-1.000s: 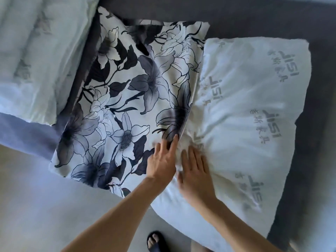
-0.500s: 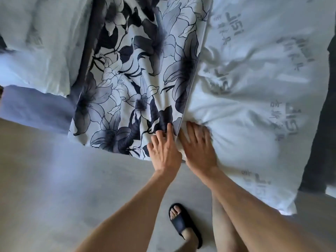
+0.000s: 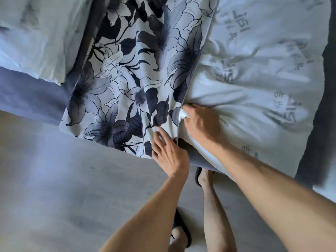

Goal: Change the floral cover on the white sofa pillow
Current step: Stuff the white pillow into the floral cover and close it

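White pillow (image 3: pixel 254 73) fabric now bunches in the gripping right hand (image 3: pixel 201 122), previously flat; left hand (image 3: pixel 169 151), fingers straight, steadies the floral cover (image 3: pixel 138 70) for stuffing.

My floral cover (image 3: pixel 131 73) is smooth, matt woven cloth with dark printed blooms. The white pillow (image 3: pixel 254 84) under my right hand (image 3: pixel 201 122) is soft, wrinkled fabric, faintly printed. The floor (image 3: pixel 72 188) looks matt grey.

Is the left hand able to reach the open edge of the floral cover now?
Probably yes: the left hand already rests on the floral cover beside its edge, and nothing lies between them.
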